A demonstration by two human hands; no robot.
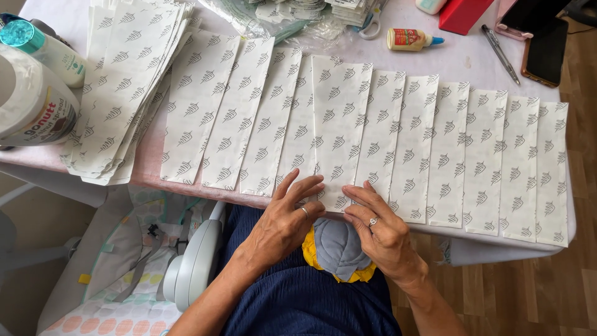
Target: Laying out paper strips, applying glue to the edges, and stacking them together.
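Several white paper bags with a grey leaf print lie overlapping in a row (435,149) across the table. One bag (341,124) lies on top in the middle. My left hand (287,214) and my right hand (379,224) rest flat, fingers spread, on that bag's near end at the table's front edge. Each hand wears a ring. Neither hand grips anything. A thick stack of the same bags (124,81) sits at the left.
Two tubs (31,99) stand at the far left. A glue bottle (410,39), scissors (371,25), a pen (500,55), a phone (546,53) and a red box (463,14) line the back. A grey and yellow cushion (339,249) lies on my lap. A baby seat (143,261) stands below left.
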